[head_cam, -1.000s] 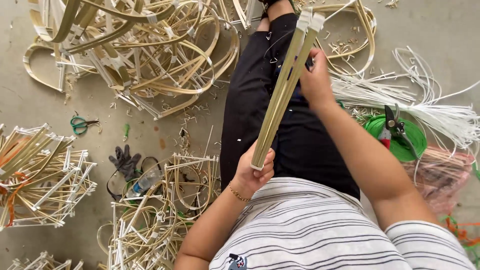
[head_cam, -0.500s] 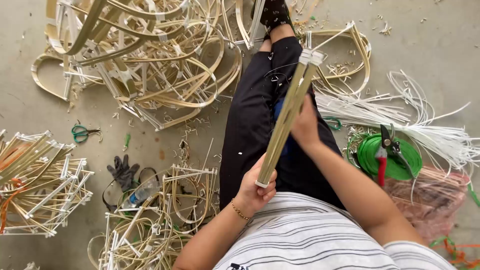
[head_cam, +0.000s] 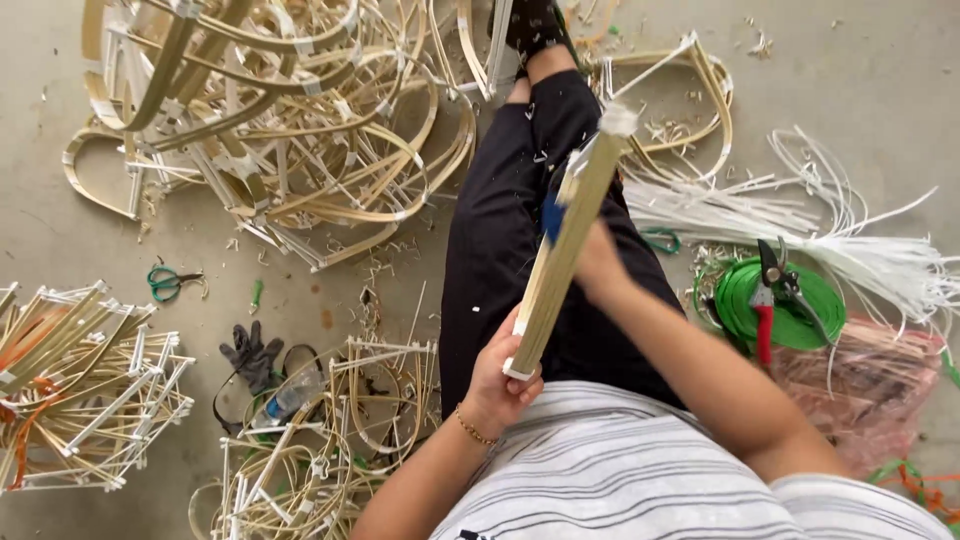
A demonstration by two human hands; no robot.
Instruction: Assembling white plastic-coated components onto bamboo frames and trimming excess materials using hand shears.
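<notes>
I sit on the floor with my legs in black trousers (head_cam: 500,230) stretched out ahead. My left hand (head_cam: 500,375) grips the near end of a bundle of flat pale bamboo strips (head_cam: 570,240), taped white at both ends, held slanting up and away over my lap. My right hand (head_cam: 595,262) is blurred and closed around the middle of the same bundle, with a small blue object (head_cam: 552,215) at its fingers. A thin bracelet shows on my left wrist.
Heaps of curved bamboo strips (head_cam: 280,130) lie far left. Bamboo frames (head_cam: 80,390) and rings (head_cam: 330,450) lie left. Green-handled scissors (head_cam: 165,283), a dark glove (head_cam: 250,352), a green tape roll (head_cam: 790,300) with red-handled pruners (head_cam: 765,310), white strips (head_cam: 860,250).
My right hand has slid down the bundle from near its far end to its middle. The bundle has tilted slightly and the view has shifted.
</notes>
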